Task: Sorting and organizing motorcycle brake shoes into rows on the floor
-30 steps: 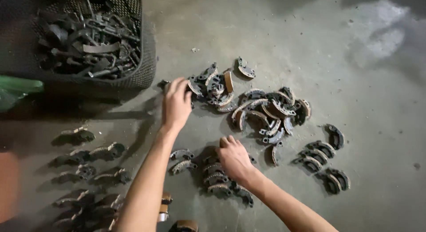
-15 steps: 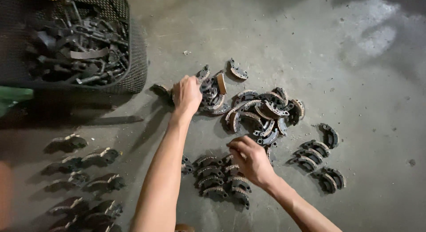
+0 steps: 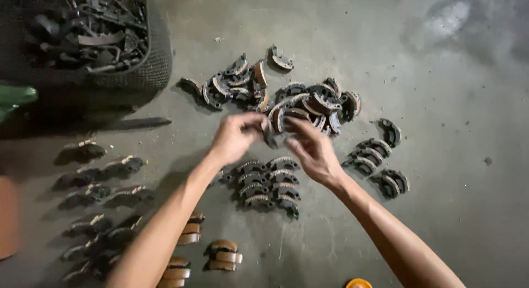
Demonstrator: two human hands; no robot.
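Curved brake shoe (image 3: 269, 135) pinched between left hand (image 3: 234, 138) and right hand (image 3: 311, 150)

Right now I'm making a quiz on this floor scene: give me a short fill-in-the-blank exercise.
1. Both hands, left hand and right hand, meet over curved brake ____.
2. The loose pile of shoes lies on the concrete ____.
3. The dark basket of metal parts stands at the upper ____.

Missing words: shoes; floor; left

Viewpoint: head camera is looking steeply down from above the person's arms.
Facing: forward, past left hand (image 3: 234, 138) and right hand (image 3: 314, 151), toward the concrete floor (image 3: 441, 100).
Nearness: hands are sitting mid-frame, forearms running off the bottom edge.
Shared views: only one view.
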